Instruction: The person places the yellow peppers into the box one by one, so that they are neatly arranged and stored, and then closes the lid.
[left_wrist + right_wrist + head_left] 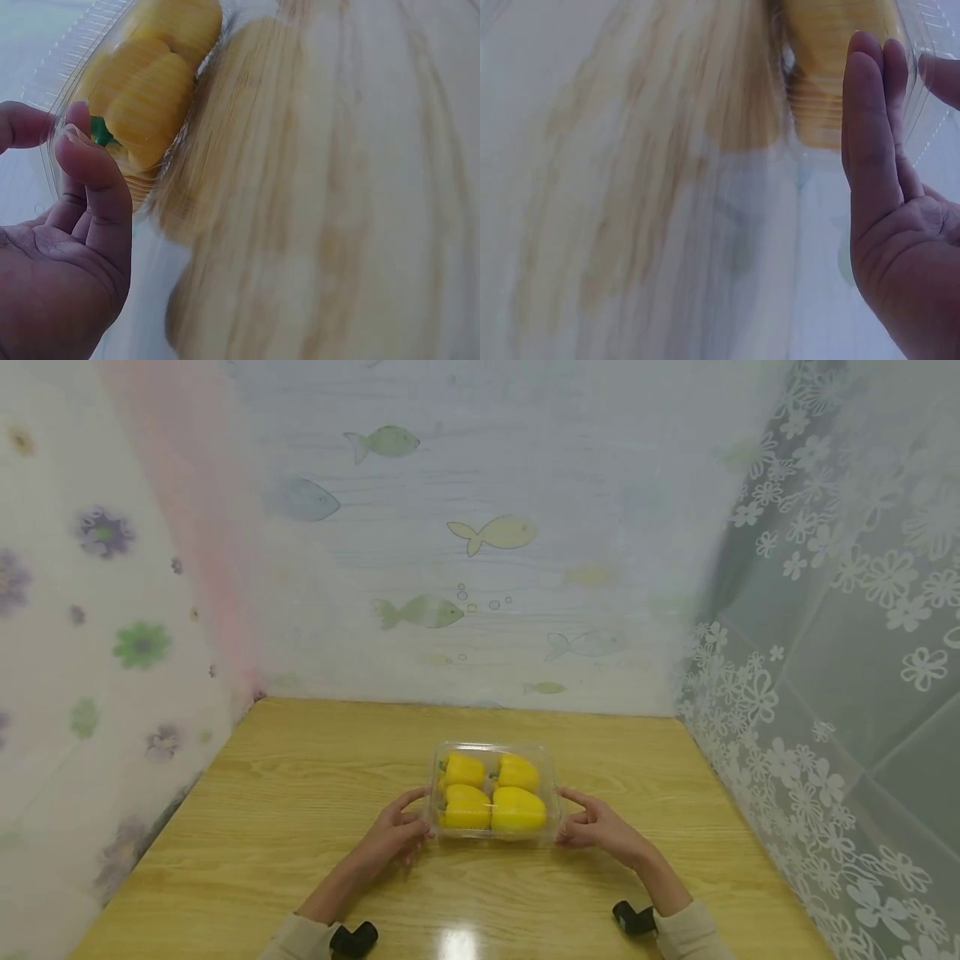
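Note:
A clear plastic clamshell box with several yellow bell peppers inside sits low over the middle of the wooden table. Green stems show on some peppers. My left hand holds the box's left side, its index finger along the edge and the other fingers bent near the front corner. On the opposite side my right hand grips the box in much the same way. The left wrist view shows fingertips against the ribbed box wall beside a pepper. In the right wrist view, fingers overlap the clear wall.
The wooden table reflects light near its front. Fish-printed sheeting stands behind it, with flowered sheets at left and right. Black angular pieces sit at the left cuff and right cuff.

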`<state>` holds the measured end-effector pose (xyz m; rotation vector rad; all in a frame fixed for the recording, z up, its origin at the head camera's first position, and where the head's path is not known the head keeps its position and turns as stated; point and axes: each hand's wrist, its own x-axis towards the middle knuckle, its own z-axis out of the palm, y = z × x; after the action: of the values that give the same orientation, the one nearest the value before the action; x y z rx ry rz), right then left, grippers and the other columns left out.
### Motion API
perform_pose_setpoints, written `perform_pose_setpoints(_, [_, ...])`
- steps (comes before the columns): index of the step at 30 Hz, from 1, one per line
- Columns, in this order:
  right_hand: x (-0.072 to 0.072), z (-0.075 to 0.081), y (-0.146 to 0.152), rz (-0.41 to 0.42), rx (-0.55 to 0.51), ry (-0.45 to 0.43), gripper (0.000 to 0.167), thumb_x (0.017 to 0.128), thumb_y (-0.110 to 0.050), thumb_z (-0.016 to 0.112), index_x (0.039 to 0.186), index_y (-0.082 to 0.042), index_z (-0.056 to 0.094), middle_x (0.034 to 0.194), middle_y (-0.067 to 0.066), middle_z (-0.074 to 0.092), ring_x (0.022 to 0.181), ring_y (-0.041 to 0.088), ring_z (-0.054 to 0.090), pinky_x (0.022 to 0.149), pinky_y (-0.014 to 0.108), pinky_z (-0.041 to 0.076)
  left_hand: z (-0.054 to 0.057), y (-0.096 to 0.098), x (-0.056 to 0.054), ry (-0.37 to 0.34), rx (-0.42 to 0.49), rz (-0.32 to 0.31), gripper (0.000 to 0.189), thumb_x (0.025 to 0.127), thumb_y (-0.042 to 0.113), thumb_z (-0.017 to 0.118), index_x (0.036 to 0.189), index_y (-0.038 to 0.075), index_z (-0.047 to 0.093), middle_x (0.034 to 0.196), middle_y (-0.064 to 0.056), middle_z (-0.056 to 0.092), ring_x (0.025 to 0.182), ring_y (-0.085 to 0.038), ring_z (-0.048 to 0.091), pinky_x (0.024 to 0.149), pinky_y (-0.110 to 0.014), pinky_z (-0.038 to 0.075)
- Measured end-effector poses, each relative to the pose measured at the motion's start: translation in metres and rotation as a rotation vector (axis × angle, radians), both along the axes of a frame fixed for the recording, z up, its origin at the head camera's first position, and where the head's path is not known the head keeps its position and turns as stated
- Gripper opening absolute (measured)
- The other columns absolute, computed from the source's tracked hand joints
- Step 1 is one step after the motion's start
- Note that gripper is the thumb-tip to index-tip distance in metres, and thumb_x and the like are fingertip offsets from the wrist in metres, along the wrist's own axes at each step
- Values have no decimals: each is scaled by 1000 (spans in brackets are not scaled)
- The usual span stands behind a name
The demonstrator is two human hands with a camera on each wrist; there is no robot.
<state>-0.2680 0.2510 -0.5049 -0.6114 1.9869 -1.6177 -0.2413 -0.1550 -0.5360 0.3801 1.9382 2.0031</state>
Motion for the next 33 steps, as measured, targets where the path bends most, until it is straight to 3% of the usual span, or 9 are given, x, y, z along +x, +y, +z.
perform_pose_setpoints(4, [-1, -1, 0, 1, -7, -32, 76, 105, -10, 58, 161, 3, 8, 95, 9, 74, 101, 34, 72, 91, 44, 59, -1, -1, 1, 5, 6, -11, 67, 102, 14, 61, 159, 7, 26, 94, -11, 70, 63, -10, 51, 52, -22, 48])
perform_pose_setpoints(17, [0, 2, -1, -4, 24, -4, 78, 103, -9, 60, 160, 6, 10, 99, 20, 73, 100, 38, 71, 88, 44, 60, 0, -1, 1, 21, 10, -19, 67, 103, 13, 60, 159, 5, 25, 95, -11, 70, 66, -10, 53, 53, -22, 48])
perform_pose_setpoints(27, [2, -1, -3, -32, -19, -74, 76, 104, -8, 57, 160, 4, 7, 98, 9, 72, 99, 30, 72, 88, 41, 60, 1, 1, 3, 16, 5, -32, 68, 102, 13, 61, 160, 9, 25, 95, -7, 68, 66, -9, 52, 53, -22, 48])
perform_pose_setpoints(33, [2, 2, -2, -24, -1, -91, 78, 104, -10, 57, 160, 5, 4, 99, 11, 73, 101, 33, 72, 88, 41, 60, 3, 2, 3, 14, 0, -19, 69, 101, 11, 61, 160, 8, 25, 94, -7, 68, 66, -9, 52, 53, -22, 48])
